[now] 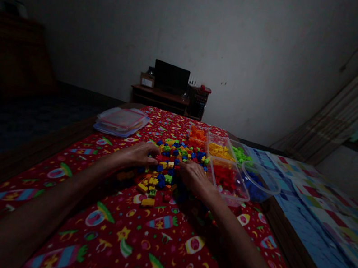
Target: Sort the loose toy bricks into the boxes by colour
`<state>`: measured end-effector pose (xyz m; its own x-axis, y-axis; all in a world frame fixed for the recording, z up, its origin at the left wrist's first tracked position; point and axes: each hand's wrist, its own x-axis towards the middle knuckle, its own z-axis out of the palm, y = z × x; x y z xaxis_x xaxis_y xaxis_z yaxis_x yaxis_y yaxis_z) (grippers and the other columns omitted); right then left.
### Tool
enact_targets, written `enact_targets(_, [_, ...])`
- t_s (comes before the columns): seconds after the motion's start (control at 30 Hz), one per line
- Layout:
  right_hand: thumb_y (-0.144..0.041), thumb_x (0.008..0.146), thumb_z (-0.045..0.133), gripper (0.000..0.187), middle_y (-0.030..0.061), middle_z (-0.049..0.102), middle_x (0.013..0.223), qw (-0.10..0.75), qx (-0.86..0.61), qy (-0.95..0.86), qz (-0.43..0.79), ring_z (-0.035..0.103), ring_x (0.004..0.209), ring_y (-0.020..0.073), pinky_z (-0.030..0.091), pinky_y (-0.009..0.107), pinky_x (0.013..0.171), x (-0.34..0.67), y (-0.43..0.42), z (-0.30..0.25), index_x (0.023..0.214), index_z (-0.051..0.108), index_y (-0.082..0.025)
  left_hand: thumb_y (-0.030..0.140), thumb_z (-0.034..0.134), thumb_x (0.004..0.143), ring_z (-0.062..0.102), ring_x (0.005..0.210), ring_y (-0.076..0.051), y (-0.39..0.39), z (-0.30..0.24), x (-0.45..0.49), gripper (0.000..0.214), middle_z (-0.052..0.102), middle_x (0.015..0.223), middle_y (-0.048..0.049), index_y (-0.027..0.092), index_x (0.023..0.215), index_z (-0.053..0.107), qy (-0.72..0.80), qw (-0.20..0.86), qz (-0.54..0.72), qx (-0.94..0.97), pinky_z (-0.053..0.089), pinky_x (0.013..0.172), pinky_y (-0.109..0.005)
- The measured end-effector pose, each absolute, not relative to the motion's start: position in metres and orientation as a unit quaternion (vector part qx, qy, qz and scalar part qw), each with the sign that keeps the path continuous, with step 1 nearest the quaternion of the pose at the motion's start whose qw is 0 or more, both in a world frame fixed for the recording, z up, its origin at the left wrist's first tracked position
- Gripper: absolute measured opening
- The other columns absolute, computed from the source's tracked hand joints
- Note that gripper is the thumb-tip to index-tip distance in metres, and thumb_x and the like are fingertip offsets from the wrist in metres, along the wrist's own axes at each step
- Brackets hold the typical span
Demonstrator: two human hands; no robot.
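Loosely heaped, a pile of small plastic bricks (161, 181) in yellow, blue, green, red and orange lies on a red patterned cloth (136, 223), and the clock directions here are taken from the pile's middle, with twelve pointing away from the person. The left hand (143, 153) reaches in at nine o'clock, thumb and fingers apart at the edge of the bricks; whether it grasps one cannot be told. At about three o'clock the right hand (193, 173) is lowered to the pile, fingers bent down and partly hidden, so its grip cannot be told either. Near seven o'clock, a yellow brick (147, 203) sits at the near fringe. Clear tubs of sorted bricks cluster on the right: an orange-filled tub (198, 144) toward one o'clock, a yellow-filled tub (217, 139) and a green-filled tub (237, 144) around two, a red-filled tub (229, 201) near three, just beyond the right hand, and a round blue-filled tub (271, 188) farther out at three. Stacked lids (123, 118) rest on the cloth at ten o'clock. Far off near twelve, a dark monitor (171, 77) stands against the wall, and blue bedding (294, 226) spreads toward four.
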<state>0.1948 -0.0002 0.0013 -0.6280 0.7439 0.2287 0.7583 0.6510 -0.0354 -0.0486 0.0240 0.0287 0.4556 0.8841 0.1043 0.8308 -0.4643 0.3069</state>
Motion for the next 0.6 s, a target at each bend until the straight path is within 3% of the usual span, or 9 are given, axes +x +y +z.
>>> enact_targets(0.2, [-0.001, 0.08, 0.042, 0.04, 0.0108, 0.062, 0.105, 0.091, -0.352, -0.931, -0.027, 0.05, 0.097, 0.0197, 0.037, 0.027, 0.08, 0.187, 0.014, -0.014, 0.114, 0.059, -0.016, 0.035, 0.052, 0.072, 0.059, 0.069, -0.017, 0.023, 0.027, -0.042, 0.025, 0.067, 0.074, -0.0006, 0.018, 0.085, 0.063, 0.501, 0.133, 0.147, 0.843, 0.042, 0.061, -0.024])
enact_targets(0.4, [-0.008, 0.084, 0.043, 0.023, 0.008, 0.063, 0.083, 0.101, -0.398, -0.912, -0.016, 0.05, 0.075, 0.0141, 0.032, 0.025, 0.07, 0.192, 0.022, -0.017, 0.09, 0.065, -0.013, 0.036, 0.051, 0.071, 0.058, 0.068, -0.016, 0.022, 0.021, -0.034, 0.027, 0.066, 0.073, -0.0006, 0.016, 0.086, 0.063, 0.518, 0.133, 0.186, 0.825, 0.042, 0.059, -0.023])
enact_targets(0.5, [-0.015, 0.085, 0.046, 0.018, 0.0085, 0.06, 0.081, 0.103, -0.415, -0.904, -0.022, 0.05, 0.077, 0.0148, 0.032, 0.024, 0.067, 0.195, 0.018, -0.012, 0.084, 0.064, -0.013, 0.035, 0.051, 0.072, 0.057, 0.067, -0.015, 0.02, 0.02, -0.026, 0.028, 0.066, 0.074, -0.0015, 0.016, 0.088, 0.064, 0.515, 0.132, 0.195, 0.824, 0.042, 0.059, -0.022])
enact_targets(0.6, [-0.015, 0.083, 0.05, 0.015, 0.0102, 0.06, 0.09, 0.134, -0.429, -0.893, -0.021, 0.05, 0.083, 0.0171, 0.035, 0.025, 0.07, 0.197, 0.011, -0.006, 0.09, 0.062, -0.013, 0.037, 0.052, 0.074, 0.058, 0.067, -0.016, 0.02, 0.016, -0.021, 0.029, 0.066, 0.074, -0.002, 0.016, 0.088, 0.065, 0.507, 0.134, 0.203, 0.827, 0.042, 0.06, -0.023])
